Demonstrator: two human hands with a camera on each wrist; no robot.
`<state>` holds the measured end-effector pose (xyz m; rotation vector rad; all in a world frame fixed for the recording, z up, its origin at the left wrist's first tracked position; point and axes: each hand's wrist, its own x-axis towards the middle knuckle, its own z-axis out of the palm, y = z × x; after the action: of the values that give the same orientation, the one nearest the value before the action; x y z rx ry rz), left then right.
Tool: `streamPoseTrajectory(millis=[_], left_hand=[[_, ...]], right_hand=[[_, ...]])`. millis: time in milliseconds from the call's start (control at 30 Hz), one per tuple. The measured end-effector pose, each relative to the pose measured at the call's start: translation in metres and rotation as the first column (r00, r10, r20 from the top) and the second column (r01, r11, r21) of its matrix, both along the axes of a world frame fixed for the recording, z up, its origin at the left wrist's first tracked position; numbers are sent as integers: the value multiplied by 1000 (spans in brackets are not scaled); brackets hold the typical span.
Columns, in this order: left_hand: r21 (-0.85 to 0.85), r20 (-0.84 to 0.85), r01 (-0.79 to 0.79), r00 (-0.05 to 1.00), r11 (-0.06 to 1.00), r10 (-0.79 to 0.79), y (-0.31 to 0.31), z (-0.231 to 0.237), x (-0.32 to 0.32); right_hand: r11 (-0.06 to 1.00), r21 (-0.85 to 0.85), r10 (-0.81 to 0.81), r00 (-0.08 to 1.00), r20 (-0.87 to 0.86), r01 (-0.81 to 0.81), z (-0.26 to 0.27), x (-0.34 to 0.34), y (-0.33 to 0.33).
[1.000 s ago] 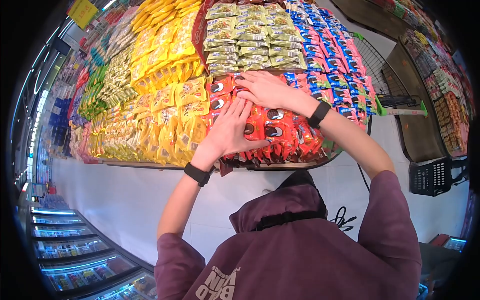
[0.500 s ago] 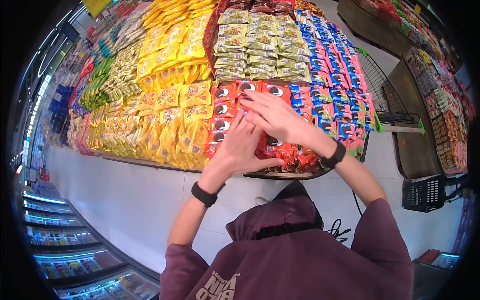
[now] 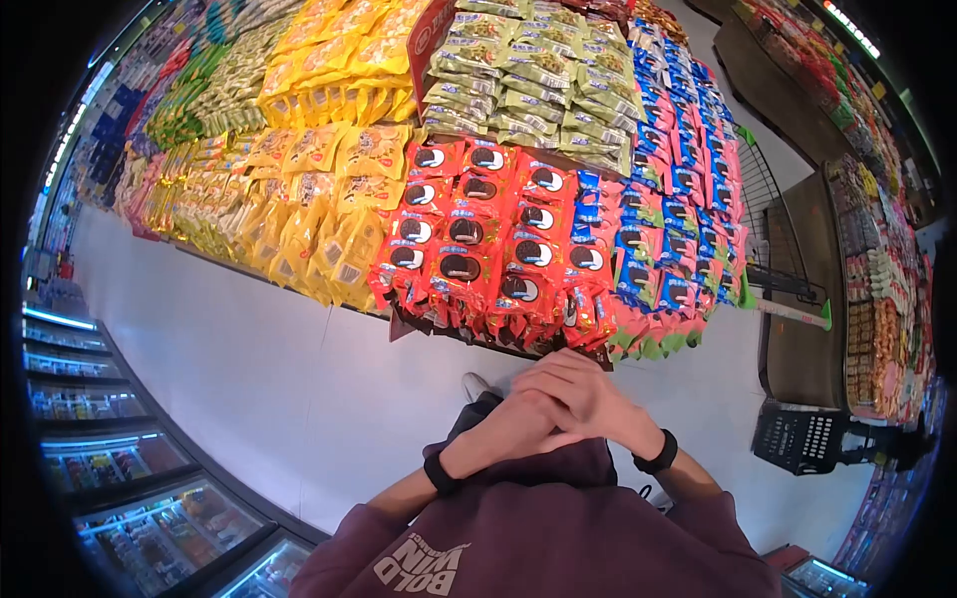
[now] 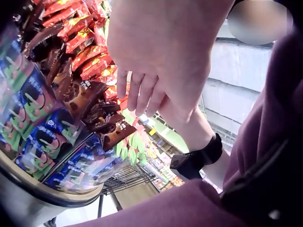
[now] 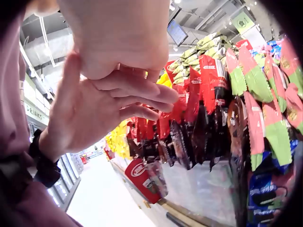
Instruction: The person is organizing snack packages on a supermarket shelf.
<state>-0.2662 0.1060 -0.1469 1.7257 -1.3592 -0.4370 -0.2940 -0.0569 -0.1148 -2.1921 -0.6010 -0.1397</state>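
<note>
In the head view both hands are together in front of the torso, just off the shelf's near edge. The right hand (image 3: 583, 391) lies over the fingers of the left hand (image 3: 510, 429), touching it. Neither hand holds a packet. From the right wrist, the left hand (image 5: 92, 113) shows relaxed, extended fingers below the right hand (image 5: 123, 40). Part of the right hand (image 4: 182, 118) appears beyond the left hand (image 4: 161, 42) in the left wrist view. Red cookie packets (image 3: 467, 231) lie in rows beyond the hands.
Yellow packets (image 3: 329, 239) lie left of the red ones, green packets (image 3: 538, 65) behind, blue and pink packets (image 3: 678, 244) right. A cart (image 3: 783, 264) stands beside the display, with a black basket (image 3: 797, 439) on the right. Freezers (image 3: 174, 523) line the lower left.
Both hands have moved off the red packets and back toward the torso, where they now overlap. The red packets are uncovered, and the head view has shifted.
</note>
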Motion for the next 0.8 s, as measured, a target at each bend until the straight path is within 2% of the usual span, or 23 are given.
streamPoseTrajectory(millis=[33, 100, 167, 267, 367, 433, 533, 567, 667, 733, 800], left_hand=[[184, -60, 86, 995, 979, -76, 1, -2, -4], [-8, -8, -155, 988, 988, 155, -1, -28, -25], [-90, -26, -286, 958, 954, 285, -8, -52, -43], [-73, -61, -323, 946, 944, 319, -36, -53, -63], [-95, 37, -324, 944, 941, 329, -86, -50, -85], [-100, 100, -310, 942, 946, 319, -121, -49, -94], [38, -63, -161, 985, 986, 163, -178, -12, -97], [-120, 84, -280, 953, 953, 290, -201, -25, -108], [102, 114, -176, 980, 979, 164, -247, -8, -116], [95, 99, -126, 988, 987, 116, -265, -26, -129], [129, 75, -109, 992, 986, 99, -279, -28, -142]], right_hand=[[999, -14, 44, 997, 67, -43, -6, -3, 2], [990, -31, 143, 980, 137, -140, -5, -4, 4], [970, -49, 245, 954, 174, -240, 0, -6, -4], [944, -112, 330, 908, 256, -312, 6, -15, -36], [953, -89, 301, 911, 281, -288, 15, -31, -88], [979, -17, 198, 936, 292, -202, 15, -46, -127], [995, 46, 74, 954, 292, -91, 3, -68, -191], [997, 53, 31, 957, 287, -48, -3, -77, -210], [994, 67, -104, 945, 309, 87, -7, -95, -268], [969, 51, -244, 902, 356, 242, -15, -105, -314], [863, 103, -498, 798, 340, 495, -34, -114, -362]])
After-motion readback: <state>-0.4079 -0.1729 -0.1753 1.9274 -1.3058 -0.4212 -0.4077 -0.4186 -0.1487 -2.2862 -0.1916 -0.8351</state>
